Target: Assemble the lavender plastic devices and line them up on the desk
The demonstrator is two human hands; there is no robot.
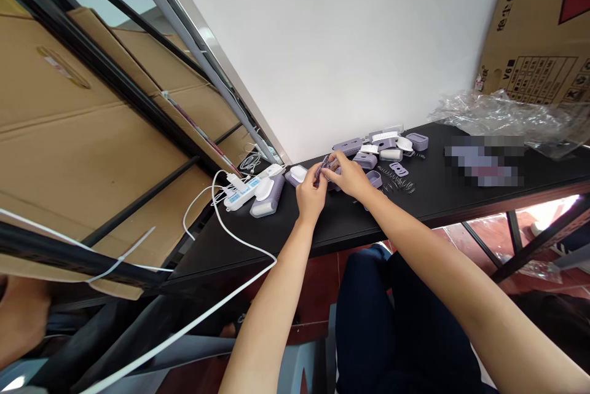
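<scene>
Both my hands meet above the black table (295, 229), their fingers bent round a small purple part (324, 164). My left hand (312, 191) grips it from the left, and my right hand (346, 174) pinches it from the right; the fingers cover much of it. Purple housings (365, 161) and white bristled pieces (385, 136) lie just behind and right of my hands. A flat purple plate (399, 169) sits among thin dark loose pieces (400, 184). To the left rests a purple and white device (268, 196).
A white power strip (243, 193) with plugged cables stands at the table's left end; a white cable (239, 236) hangs over the front edge. Clear plastic wrap (507, 116) and a cardboard box (539, 31) are at the right. Part of another person shows at lower left.
</scene>
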